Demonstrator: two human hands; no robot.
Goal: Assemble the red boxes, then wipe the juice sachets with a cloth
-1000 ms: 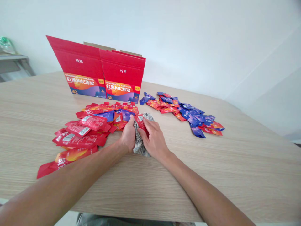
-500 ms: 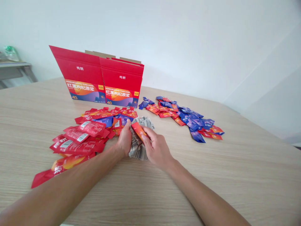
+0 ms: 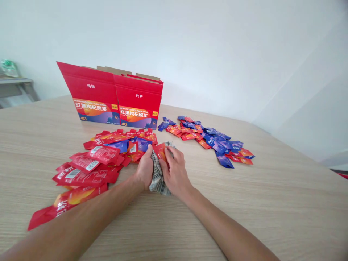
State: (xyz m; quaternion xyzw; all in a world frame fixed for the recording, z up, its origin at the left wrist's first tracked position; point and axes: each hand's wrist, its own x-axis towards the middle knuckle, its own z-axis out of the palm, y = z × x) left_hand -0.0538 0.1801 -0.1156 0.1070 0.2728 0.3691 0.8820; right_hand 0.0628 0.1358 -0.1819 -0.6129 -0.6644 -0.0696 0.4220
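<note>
Right hand (image 3: 176, 174) is now covering more of the red-orange sachet (image 3: 160, 150) than half a second ago, when a longer strip of its front was showing.

Counting: two hands working, one striped cloth (image 3: 159, 181) being bunched between them, one sachet lying against that cloth, just beside the left pile (image 3: 95, 159). Right fingers are bending over the sachet, leaving hardly any gap, pressing it to the cloth. Left hand (image 3: 145, 169) is curling round the cloth's left side, thumb sticking up; its other fingers are hiding, so can't tell how tightly they're closing.

Two piles are sitting on the tabletop (image 3: 217, 210). Left one is mostly showing red, at least two blue sachets peeking through, four barcodes facing up. Right pile (image 3: 214, 141) is mixing blue and red. Both are overlapping too much for totals.

Two red boxes (image 3: 138, 108) are standing side by side behind the left pile, front flaps rising, brown cardboard edges showing behind. One side table (image 3: 16, 85) is standing far left, carrying a green-and-clear bundle (image 3: 9, 68), too small to identify.

In the way: left forearm is crossing the nearest sachet of the left pile, right fingers are hiding part of the held one.
</note>
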